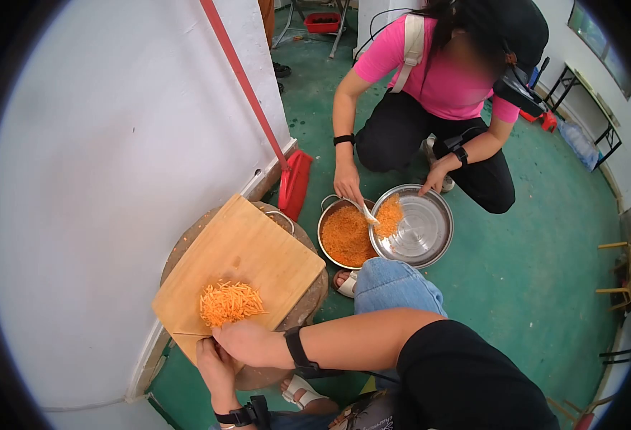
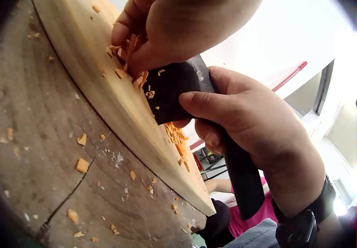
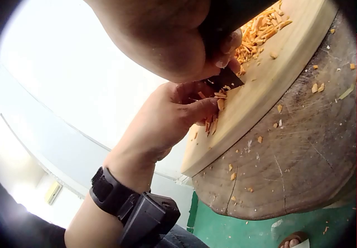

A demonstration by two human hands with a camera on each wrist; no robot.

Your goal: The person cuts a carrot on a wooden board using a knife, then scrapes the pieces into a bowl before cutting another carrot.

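Observation:
A wooden cutting board (image 1: 258, 244) bears a heap of orange shreds (image 1: 231, 303) near its lower end. Just below the heap, my right hand (image 1: 251, 345) grips a cleaver by its black handle (image 2: 244, 181), thumb on the dark blade (image 2: 174, 86), whose edge meets the board. My left hand (image 1: 216, 373) is beside the blade; the left wrist view shows that hand (image 2: 187, 19) pinching some orange shreds (image 2: 133, 49) at the board's edge. In the right wrist view the left fingertips touch shreds (image 3: 220, 100) close to the blade; the right hand (image 3: 162, 30) covers part of the blade.
The board lies on a round wooden block (image 1: 315, 290) beside a white wall (image 1: 115, 179). Across from me a crouching person in pink (image 1: 441, 79) holds a spoon (image 1: 370, 215) and a metal tray (image 1: 430, 222) over a pot of orange bits (image 1: 345, 236). A red dustpan (image 1: 296, 183) leans nearby.

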